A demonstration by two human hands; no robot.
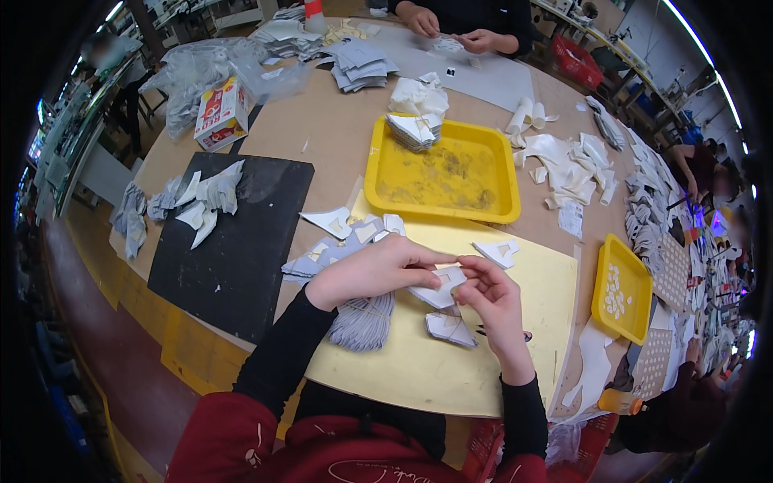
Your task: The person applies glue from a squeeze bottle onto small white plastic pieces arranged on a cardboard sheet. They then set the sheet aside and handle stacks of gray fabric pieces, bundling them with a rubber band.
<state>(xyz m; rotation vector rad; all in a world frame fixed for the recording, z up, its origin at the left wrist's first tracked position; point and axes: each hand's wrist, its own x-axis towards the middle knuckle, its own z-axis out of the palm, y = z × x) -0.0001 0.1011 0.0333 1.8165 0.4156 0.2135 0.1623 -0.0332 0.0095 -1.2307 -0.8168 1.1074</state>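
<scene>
Over the pale yellow board (531, 310), my left hand (378, 270) and my right hand (493, 296) pinch a white cut piece (439, 291) between their fingers. A small stack of white pieces (449, 328) lies on the board just below it. Under my left wrist rests a thick bundle of grey cut pieces (362, 324). More grey and white pieces (328, 251) are spread beyond my left forearm. A single white piece with a notch (497, 253) lies past my right fingers. Something dark and thin, partly hidden, shows beside my right wrist.
Ahead stands a yellow tray (506, 211) with stacked pieces at its far left corner. A black board (229, 278) is on the left, a red box (221, 117) behind it. A smaller yellow tray (644, 310) holds small white pieces. Across the table another person's hands (479, 40) work.
</scene>
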